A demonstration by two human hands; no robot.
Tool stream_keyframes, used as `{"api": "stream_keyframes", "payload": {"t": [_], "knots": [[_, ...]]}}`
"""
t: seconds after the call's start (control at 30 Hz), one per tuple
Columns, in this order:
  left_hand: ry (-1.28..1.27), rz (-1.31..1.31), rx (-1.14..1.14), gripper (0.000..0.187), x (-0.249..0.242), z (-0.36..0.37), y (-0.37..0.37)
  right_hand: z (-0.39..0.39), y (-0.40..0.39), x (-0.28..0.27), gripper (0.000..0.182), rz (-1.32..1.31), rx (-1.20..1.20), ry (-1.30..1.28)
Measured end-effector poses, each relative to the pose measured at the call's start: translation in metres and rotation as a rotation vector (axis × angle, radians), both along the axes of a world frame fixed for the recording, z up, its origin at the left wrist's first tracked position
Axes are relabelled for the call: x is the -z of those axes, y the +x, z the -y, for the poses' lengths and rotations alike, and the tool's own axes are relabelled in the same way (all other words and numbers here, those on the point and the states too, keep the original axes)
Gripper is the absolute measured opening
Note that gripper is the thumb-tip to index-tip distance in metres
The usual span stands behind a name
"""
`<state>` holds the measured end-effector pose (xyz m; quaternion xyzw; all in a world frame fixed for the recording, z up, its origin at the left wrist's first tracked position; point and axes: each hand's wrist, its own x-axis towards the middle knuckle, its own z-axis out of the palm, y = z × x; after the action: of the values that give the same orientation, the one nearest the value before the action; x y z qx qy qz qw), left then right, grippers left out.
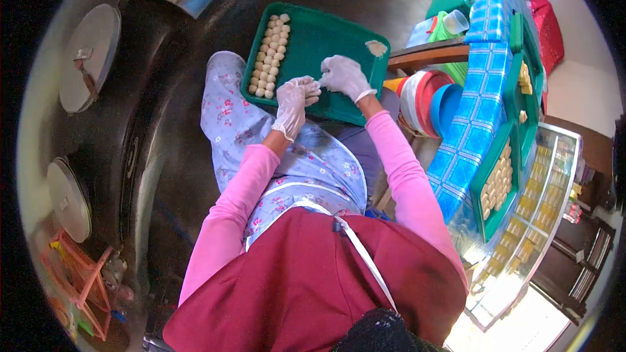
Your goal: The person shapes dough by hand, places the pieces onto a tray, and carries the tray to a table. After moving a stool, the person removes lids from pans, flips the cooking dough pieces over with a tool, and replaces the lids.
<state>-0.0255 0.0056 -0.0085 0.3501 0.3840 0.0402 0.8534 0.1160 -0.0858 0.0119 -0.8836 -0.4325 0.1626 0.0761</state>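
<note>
A green tray (329,29) rests across my lap. Rows of small pale dough balls (269,57) line its left side. Near its far right corner sits a flat whitish patch of dough or flour (375,48). My left hand (298,99), in a clear thin glove, is over the tray's near edge with fingers pressed together. Beside it, my right hand (345,77), gloved too, has its fingers curled in a pinch. The fingertips of both hands meet over the tray; whatever is between them is too small and hidden to name.
On the right, a table with a blue checked cloth (479,101) holds green trays with pale shaped pieces (497,186). Red (430,94) and blue tubs (446,109) stand between me and it. Round lids (91,58) and an orange crate (81,280) are at left.
</note>
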Motion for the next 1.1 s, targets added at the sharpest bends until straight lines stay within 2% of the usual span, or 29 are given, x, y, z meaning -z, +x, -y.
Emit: {"api": "stream_keyframes", "payload": {"t": [0.03,0.13,0.17,0.27,0.3,0.37,0.4,0.43,0.53,0.6,0.67,0.77,0.87,0.9,1.0,1.07,1.1], "knots": [[-0.026,-0.005,0.039,0.021,0.001,0.004,0.002,0.007,-0.007,0.008,0.019,0.065,0.017,0.11],[-0.197,0.011,0.153,0.019,0.004,0.013,0.002,0.017,0.0,0.022,0.019,-0.064,0.238,0.09],[-0.271,0.012,0.189,0.018,0.005,0.018,0.003,0.025,0.003,0.024,0.012,-0.097,0.273,0.233],[-0.438,0.037,0.246,0.018,0.006,0.032,0.015,0.043,-0.004,0.017,0.01,-0.659,0.721,0.643],[-0.464,0.075,0.253,0.019,0.013,0.037,0.02,0.05,-0.008,0.012,0.013,-0.833,0.732,0.751],[-0.544,0.188,0.283,0.021,0.045,0.046,0.033,0.065,-0.008,0.034,0.015,-0.684,0.58,0.753],[-0.56,0.213,0.277,0.021,0.045,0.046,0.039,0.067,-0.01,0.034,0.017,-0.61,0.502,0.75],[-0.577,0.237,0.271,0.021,0.046,0.048,0.043,0.071,-0.009,0.033,0.019,-0.175,0.225,0.569],[-0.564,0.176,0.24,0.023,0.047,0.06,0.047,0.069,-0.014,0.038,0.021,0.062,0.254,0.276],[-0.587,0.098,0.151,0.023,0.054,0.065,0.05,0.072,-0.015,0.034,0.019,-0.067,0.271,0.315],[-0.582,0.124,0.123,0.019,0.095,0.072,0.062,0.076,-0.018,0.029,0.017,-0.2,0.282,0.348],[-0.591,0.142,0.052,0.015,0.107,0.075,0.067,0.091,-0.012,0.034,0.02,-0.293,0.166,0.275],[-0.694,0.173,-0.022,0.012,0.133,0.073,0.073,0.091,-0.03,-0.006,0.014,-1.027,0.745,0.622],[-0.743,0.188,-0.048,0.012,0.143,0.073,0.074,0.095,-0.031,-0.003,0.008,-1.152,0.776,0.702],[-0.592,-0.016,-0.121,0.009,0.073,0.063,0.075,0.094,-0.043,-0.028,0.008,-1.371,0.884,0.974],[-0.611,0.078,-0.003,0.015,0.056,0.057,0.072,0.098,-0.041,-0.03,0.012,-1.422,0.919,1.206],[-0.641,0.105,0.075,0.02,0.013,0.048,0.063,0.097,-0.038,-0.024,0.012,-1.476,0.967,1.356]]}}
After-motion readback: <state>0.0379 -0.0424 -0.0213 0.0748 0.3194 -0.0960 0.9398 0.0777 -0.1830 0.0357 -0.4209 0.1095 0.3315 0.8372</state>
